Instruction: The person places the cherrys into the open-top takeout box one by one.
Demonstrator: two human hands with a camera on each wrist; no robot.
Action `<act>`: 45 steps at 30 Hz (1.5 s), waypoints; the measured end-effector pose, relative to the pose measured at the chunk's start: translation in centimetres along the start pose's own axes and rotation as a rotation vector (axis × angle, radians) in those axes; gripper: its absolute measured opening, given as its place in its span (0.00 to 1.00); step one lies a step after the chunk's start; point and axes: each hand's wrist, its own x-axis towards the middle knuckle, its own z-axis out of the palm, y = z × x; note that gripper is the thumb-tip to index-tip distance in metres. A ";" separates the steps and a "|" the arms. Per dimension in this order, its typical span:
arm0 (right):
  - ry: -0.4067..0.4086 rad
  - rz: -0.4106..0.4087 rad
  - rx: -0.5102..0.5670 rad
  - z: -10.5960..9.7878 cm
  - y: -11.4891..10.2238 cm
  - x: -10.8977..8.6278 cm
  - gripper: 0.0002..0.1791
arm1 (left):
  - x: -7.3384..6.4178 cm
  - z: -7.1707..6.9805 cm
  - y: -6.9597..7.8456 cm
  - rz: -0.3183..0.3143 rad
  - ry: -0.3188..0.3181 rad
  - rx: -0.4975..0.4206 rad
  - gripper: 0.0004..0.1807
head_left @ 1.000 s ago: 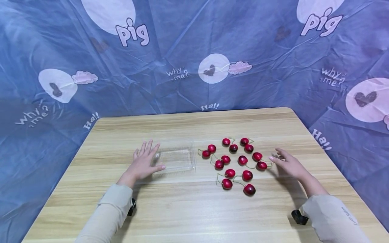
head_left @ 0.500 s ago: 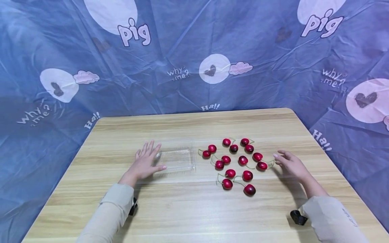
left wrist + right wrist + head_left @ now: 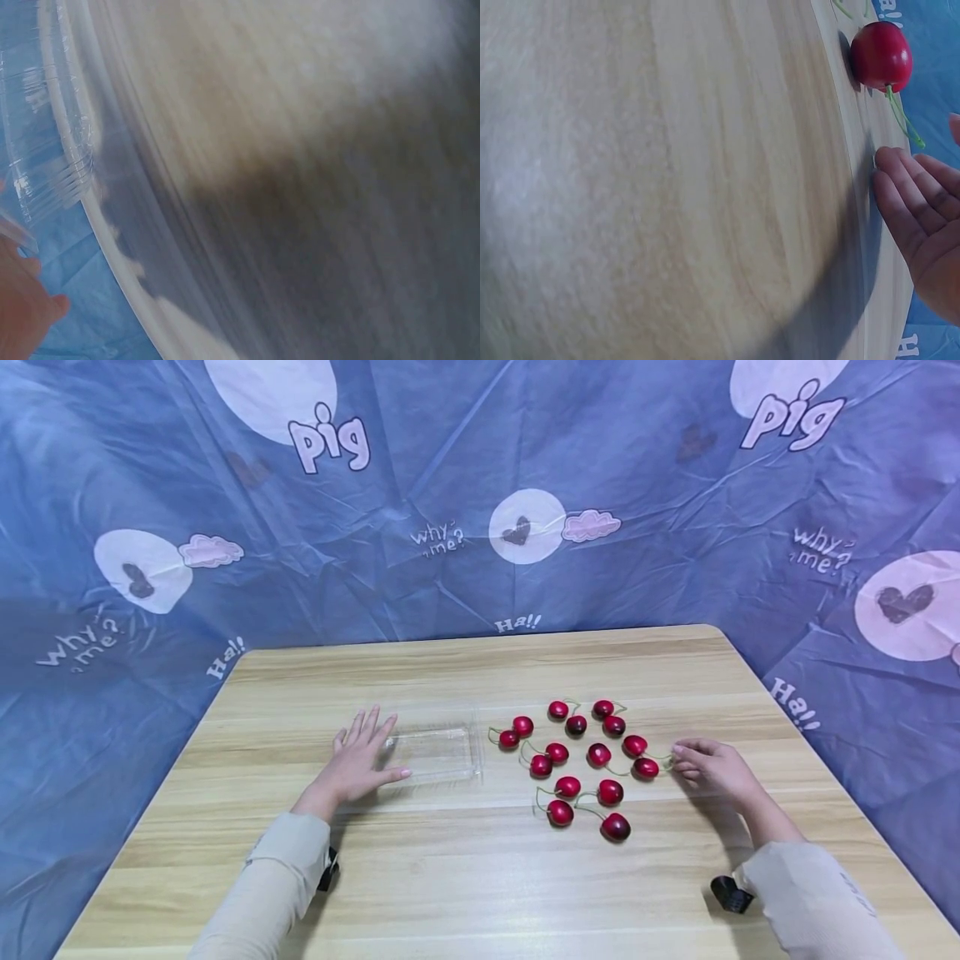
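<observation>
My left hand (image 3: pixel 352 764) lies with fingers spread at the left end of a clear plastic box (image 3: pixel 435 755), thumb along its near side. In the left wrist view, the clear box (image 3: pixel 45 142) shows beside part of that hand (image 3: pixel 22 300). My right hand (image 3: pixel 716 770) is at the stem end of the rightmost pair of cherries (image 3: pixel 646 768). In the right wrist view, the stem tip of a red cherry (image 3: pixel 882 56) lies between the thumb and the nearly straight fingers of the right hand (image 3: pixel 930 217), with a gap visible.
Several more dark red cherries with green stems, such as the front one (image 3: pixel 616 827), lie between the box and my right hand. They rest on a wood-grain table (image 3: pixel 465 877). A blue printed cloth (image 3: pixel 420 585) hangs behind and beside the table.
My right hand has shifted slightly and lowered toward the cherry stem, its fingers drawing closer together. The left hand, the box and the cherries stay in place.
</observation>
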 end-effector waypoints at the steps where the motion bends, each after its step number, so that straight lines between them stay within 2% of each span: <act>1: -0.001 -0.001 -0.005 0.1 0.0 0.0 0.29 | 0.0 0.0 0.0 0.001 -0.001 0.000 0.47; 13: 0.008 -0.021 -0.040 0.3 0.0 0.2 0.20 | 0.0 0.0 -0.1 -0.002 -0.011 0.002 0.47; 28: 0.003 0.008 0.158 0.5 0.1 0.0 0.16 | -0.1 0.0 0.0 0.008 -0.003 -0.030 0.48; 34: -0.006 0.014 0.254 0.4 0.1 0.0 0.11 | -0.1 0.1 -0.1 0.002 -0.007 -0.032 0.48; 41: -0.003 0.024 0.293 0.2 0.2 -0.2 0.06 | -0.1 0.1 0.0 0.002 -0.011 -0.044 0.48; 45: 0.011 0.016 0.331 0.1 0.1 -0.4 0.07 | -0.1 0.2 -0.1 0.003 -0.010 -0.041 0.48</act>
